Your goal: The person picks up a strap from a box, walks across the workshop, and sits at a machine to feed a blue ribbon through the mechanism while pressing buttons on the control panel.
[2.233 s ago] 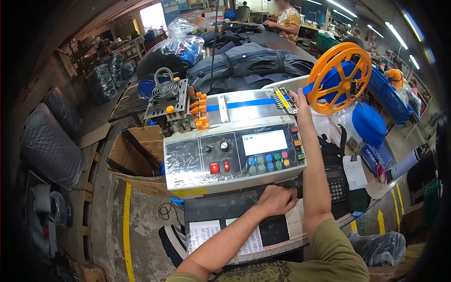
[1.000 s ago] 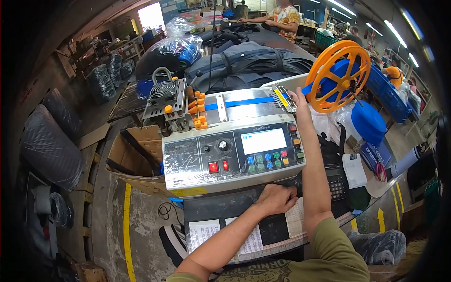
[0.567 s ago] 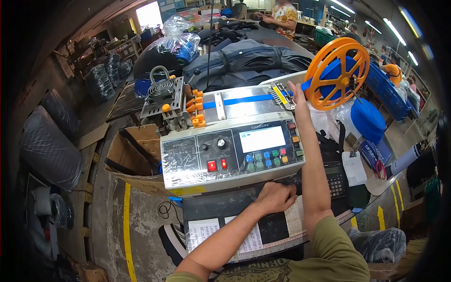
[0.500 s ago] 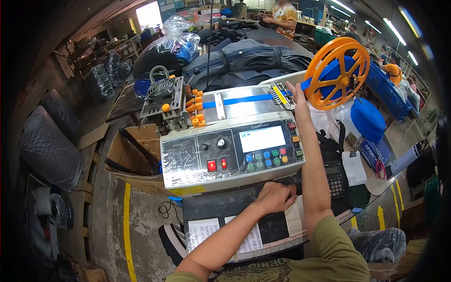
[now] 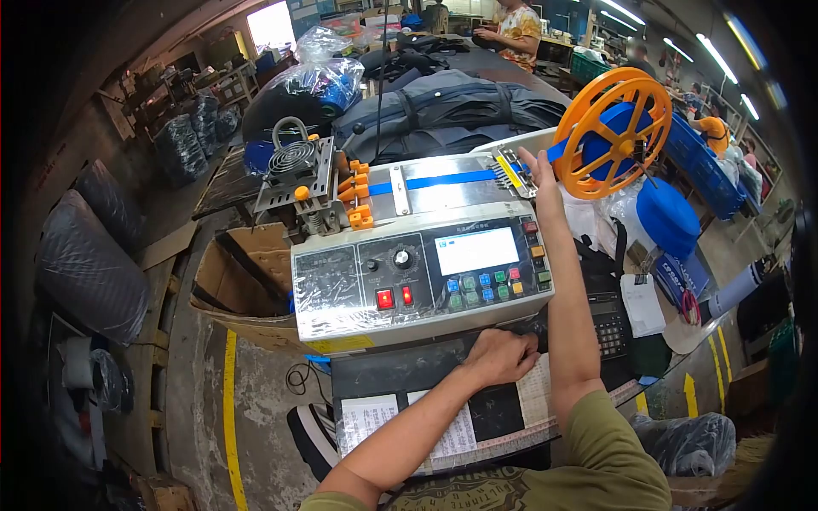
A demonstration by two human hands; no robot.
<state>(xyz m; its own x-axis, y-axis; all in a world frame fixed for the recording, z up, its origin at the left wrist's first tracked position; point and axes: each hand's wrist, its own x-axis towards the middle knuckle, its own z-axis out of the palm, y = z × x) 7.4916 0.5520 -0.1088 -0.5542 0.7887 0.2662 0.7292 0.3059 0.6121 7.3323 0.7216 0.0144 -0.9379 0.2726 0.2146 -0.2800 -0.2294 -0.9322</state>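
My right hand (image 5: pixel 542 173) is raised at the right end of a strap-cutting machine (image 5: pixel 417 277), fingers stretched out and apart beside the metal strap guide (image 5: pixel 514 173). Blue webbing strap (image 5: pixel 452 180) lies along the machine's top plate and runs past these fingers to an orange reel (image 5: pixel 615 134). Below the control panel, my left hand (image 5: pixel 501 356) rests on the black tabletop (image 5: pixel 375 375) with its fingers curled in. The panel has a lit screen (image 5: pixel 477 252), coloured buttons and red switches. Orange guides (image 5: pixel 358 192) stand at the strap's left end.
A cardboard box (image 5: pixel 234 281) stands left of the machine. Papers (image 5: pixel 452 426), a ruler strip and a calculator (image 5: pixel 609 328) lie in front and right. A blue strap roll (image 5: pixel 669 217) sits under the reel. Another person (image 5: pixel 515 34) stands at the far table.
The orange reel has turned and its spokes sit at a different angle. Both my hands stay where they were. The person at the back has shifted slightly.
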